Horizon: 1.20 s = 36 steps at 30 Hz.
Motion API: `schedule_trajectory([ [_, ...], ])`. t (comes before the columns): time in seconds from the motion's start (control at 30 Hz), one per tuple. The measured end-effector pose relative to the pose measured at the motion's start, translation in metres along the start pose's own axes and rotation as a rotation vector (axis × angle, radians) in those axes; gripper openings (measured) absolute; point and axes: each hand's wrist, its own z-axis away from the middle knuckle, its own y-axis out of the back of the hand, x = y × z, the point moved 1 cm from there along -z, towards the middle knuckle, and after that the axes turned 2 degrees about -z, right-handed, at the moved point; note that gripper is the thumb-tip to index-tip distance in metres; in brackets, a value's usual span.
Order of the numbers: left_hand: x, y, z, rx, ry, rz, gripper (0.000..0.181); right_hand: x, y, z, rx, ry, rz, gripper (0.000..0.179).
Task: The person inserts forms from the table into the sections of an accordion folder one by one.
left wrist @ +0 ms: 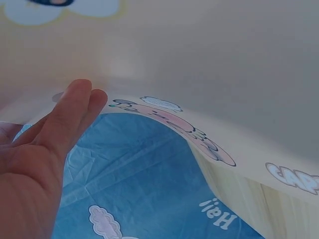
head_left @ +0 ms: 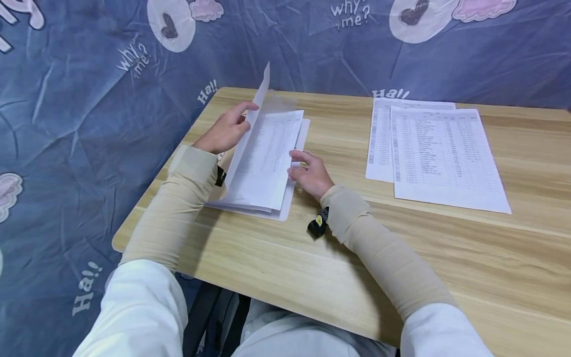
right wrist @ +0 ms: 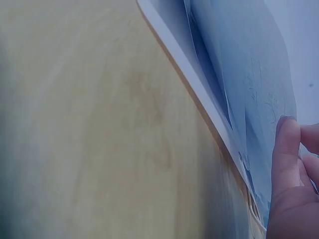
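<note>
Reaching forward from white sleeves [head_left: 138,307], two forearms in snug beige covers [head_left: 171,213] extended over a pale wood-grain table [head_left: 267,263], with a small black device [head_left: 317,225] at the right wrist. The right hand [head_left: 311,173] had thumb and fingers narrowly together, pinching the right edge of white printed sheets [head_left: 272,153]. Those sheets lay inside an opened white folder [head_left: 287,202] near the table's left end, its base showing as a strip past their right edge. Slightly farther off, the left hand [head_left: 226,128] pressed extended fingers to the folder's raised cover [left wrist: 224,74], which stood steeply tilted; a pink cartoon drawing [left wrist: 172,119] showed on its outer face. Well apart to the right, two overlapping white sheets with printed tables [head_left: 448,153] lay flat on the wood. Behind spread a creased blue cloth [head_left: 76,148] bearing white lettering and pink cloud shapes.
</note>
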Motion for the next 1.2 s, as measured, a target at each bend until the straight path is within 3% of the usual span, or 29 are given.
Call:
schedule_trajectory([
  [1.2, -0.001, -0.002, -0.001, 0.011, 0.011, 0.002, 0.045, -0.002, -0.016, -0.012, -0.024, -0.011, -0.007, 0.053],
])
